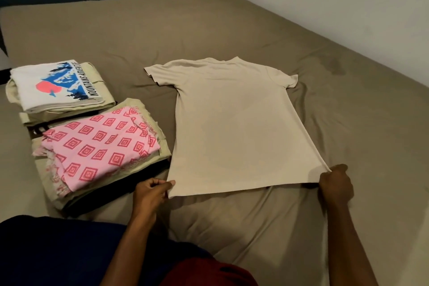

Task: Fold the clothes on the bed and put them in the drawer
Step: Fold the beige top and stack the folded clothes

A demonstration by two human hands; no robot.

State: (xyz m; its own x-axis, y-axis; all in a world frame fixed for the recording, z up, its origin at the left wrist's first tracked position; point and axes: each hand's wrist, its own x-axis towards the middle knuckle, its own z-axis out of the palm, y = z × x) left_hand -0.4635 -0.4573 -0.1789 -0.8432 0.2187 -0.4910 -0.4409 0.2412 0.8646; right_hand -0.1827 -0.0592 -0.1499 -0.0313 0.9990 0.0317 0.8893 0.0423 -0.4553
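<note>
Pinching the beige T-shirt's two hem corners, the left hand and right hand stretch it flat at the bed's near edge.

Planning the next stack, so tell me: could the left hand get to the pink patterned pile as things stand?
Probably yes. The pink pile lies just beside the left hand, nothing between them. But that hand is pinching the beige shirt hem, as is the right hand, so it would have to let go first.
</note>
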